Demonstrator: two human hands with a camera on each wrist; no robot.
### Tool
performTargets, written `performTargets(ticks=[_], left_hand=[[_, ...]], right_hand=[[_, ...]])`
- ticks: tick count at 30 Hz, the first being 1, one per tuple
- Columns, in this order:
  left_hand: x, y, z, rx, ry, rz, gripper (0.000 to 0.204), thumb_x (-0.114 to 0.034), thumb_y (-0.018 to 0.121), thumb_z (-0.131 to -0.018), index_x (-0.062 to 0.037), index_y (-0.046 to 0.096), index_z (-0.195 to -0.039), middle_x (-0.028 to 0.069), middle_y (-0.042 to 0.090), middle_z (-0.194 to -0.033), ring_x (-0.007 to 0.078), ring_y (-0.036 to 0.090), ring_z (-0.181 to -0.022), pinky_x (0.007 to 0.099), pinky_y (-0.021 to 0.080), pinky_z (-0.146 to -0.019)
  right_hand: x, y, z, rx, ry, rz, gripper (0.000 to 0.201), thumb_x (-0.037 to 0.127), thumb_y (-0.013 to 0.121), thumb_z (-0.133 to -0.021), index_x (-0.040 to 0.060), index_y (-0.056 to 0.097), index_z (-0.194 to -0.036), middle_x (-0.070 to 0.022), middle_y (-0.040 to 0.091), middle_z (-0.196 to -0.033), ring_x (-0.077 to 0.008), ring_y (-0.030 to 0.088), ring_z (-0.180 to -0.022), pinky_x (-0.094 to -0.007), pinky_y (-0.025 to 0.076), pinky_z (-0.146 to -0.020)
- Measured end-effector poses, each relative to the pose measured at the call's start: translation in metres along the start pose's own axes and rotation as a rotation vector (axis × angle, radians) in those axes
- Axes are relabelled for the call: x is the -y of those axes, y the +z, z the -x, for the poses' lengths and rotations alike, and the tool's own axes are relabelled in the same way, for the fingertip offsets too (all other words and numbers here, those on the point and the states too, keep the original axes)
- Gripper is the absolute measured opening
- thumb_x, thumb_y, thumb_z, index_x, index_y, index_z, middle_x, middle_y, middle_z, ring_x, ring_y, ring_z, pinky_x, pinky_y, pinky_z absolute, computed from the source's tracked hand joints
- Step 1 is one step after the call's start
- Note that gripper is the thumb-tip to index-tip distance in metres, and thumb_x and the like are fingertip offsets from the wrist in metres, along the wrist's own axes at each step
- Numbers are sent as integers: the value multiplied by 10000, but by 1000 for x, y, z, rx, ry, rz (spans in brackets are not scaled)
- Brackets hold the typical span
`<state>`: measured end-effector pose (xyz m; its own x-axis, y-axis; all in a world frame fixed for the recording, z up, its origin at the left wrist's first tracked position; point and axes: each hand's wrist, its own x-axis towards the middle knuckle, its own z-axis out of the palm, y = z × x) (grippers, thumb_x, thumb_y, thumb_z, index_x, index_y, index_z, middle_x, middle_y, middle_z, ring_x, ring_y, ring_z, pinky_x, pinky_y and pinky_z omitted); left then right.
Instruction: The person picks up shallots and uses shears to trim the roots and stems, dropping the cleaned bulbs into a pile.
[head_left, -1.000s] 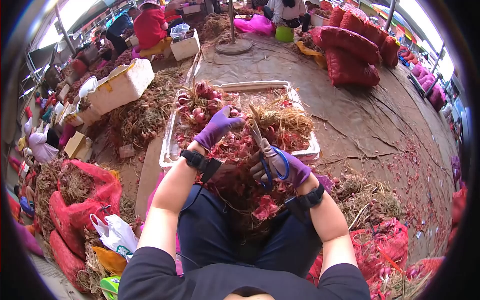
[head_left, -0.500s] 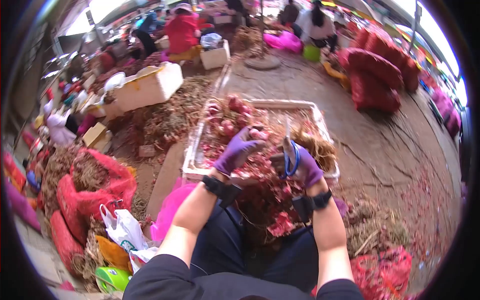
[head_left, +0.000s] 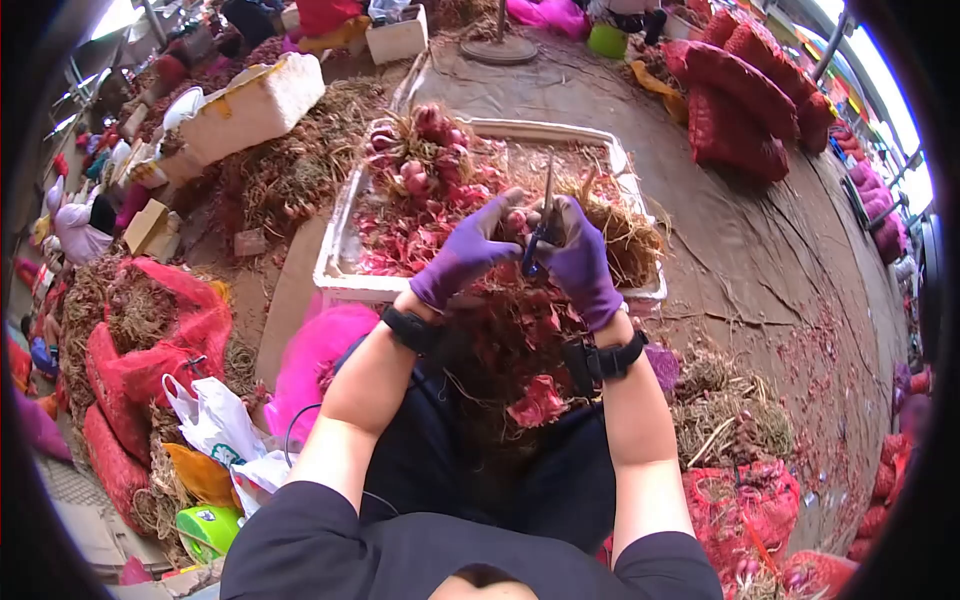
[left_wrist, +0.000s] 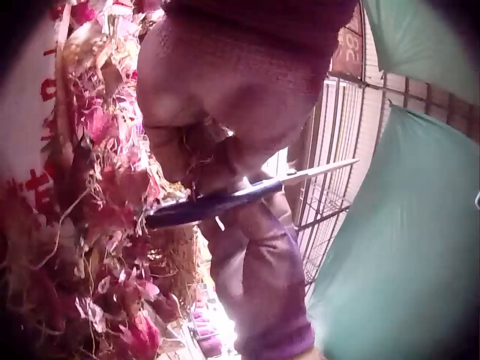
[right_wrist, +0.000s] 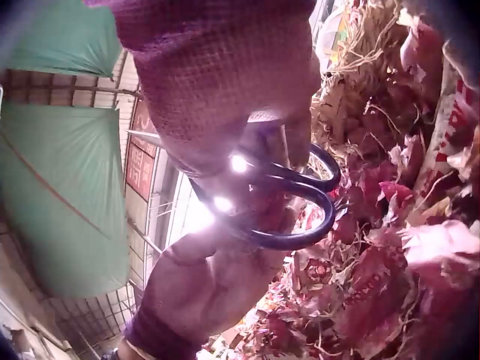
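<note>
One gloved left hand (head_left: 466,252) pinches a reddish bulb (head_left: 516,221) over a white tray (head_left: 360,288) while the right hand (head_left: 586,258) grips scissors (left_wrist: 244,196) just beside it. A neat snip would likely need blades angled clear of the fingertips. Loose skins (head_left: 400,235) and dry stalks (head_left: 634,245) crowd the work; red sacks (head_left: 740,130) lie beyond.
</note>
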<state>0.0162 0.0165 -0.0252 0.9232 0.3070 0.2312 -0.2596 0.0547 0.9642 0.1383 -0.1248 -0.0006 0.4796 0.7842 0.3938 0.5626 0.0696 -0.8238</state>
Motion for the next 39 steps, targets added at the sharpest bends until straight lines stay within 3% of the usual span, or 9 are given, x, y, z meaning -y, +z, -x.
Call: performTargets(ticks=[7,13,18,21,25,32,34,37,39], left_hand=[[-21,1,6,11,-71,161,646,15,624,-876,14,332,-1452,107,490,-1371,152,492,-1231,272,424,-1005],[-20,3,7,81,-31,317,587,-19,622,-888,4,381,-1422,103,521,-1333,171,545,-1182,290,446,-997],[-30,4,7,71,-102,401,556,-55,622,-889,-11,407,-1400,94,553,-1274,216,580,-1161,336,474,-982],[-13,-1,4,45,-4,457,547,-54,614,-887,-11,415,-1394,91,564,-1250,216,586,-1152,327,477,-974],[-12,-5,3,55,-6,293,559,-8,591,-854,-10,431,-1389,101,557,-1286,222,571,-1179,349,454,-1019],[2,-3,4,141,70,391,550,73,545,-827,7,450,-1364,119,542,-1330,244,541,-1226,396,413,-1075],[5,-1,2,161,103,387,530,70,556,-833,9,462,-1350,118,547,-1322,239,547,-1217,396,418,-1071],[2,7,1,111,169,377,467,52,576,-870,12,480,-1326,99,565,-1271,217,553,-1199,374,442,-1046],[-4,9,0,-126,53,137,468,23,616,-886,8,474,-1332,74,582,-1193,177,562,-1157,333,470,-1009]], right_hand=[[11,-1,-1,-1,55,-294,381,-32,760,-743,18,546,-1055,-12,641,-812,-61,576,-756,-247,510,-648],[20,-6,0,-41,192,-372,308,-12,642,-792,37,550,-1082,7,591,-835,-68,540,-713,-206,457,-632],[-13,-13,-5,-459,362,118,254,19,652,-788,22,553,-1022,-59,613,-836,-110,587,-682,-242,501,-622],[17,-16,-4,-175,393,-558,284,71,711,-821,27,536,-1040,-52,600,-831,-110,584,-641,-243,484,-521],[20,-2,2,-77,386,-581,327,35,707,-808,35,539,-1088,-12,577,-808,-93,564,-627,-233,469,-525],[8,-2,3,-220,267,-472,347,-48,625,-782,42,535,-1105,-27,574,-839,-98,569,-645,-226,469,-550],[12,-7,3,-308,512,-938,319,-45,626,-799,29,522,-1090,-46,581,-860,-124,583,-648,-242,503,-571],[-1,-6,4,-457,516,-895,275,-36,625,-818,21,512,-1062,-58,584,-848,-148,602,-659,-254,530,-587],[-5,-1,-1,-568,390,-761,224,33,669,-843,32,533,-1021,-32,608,-803,-116,605,-638,-225,501,-530]])
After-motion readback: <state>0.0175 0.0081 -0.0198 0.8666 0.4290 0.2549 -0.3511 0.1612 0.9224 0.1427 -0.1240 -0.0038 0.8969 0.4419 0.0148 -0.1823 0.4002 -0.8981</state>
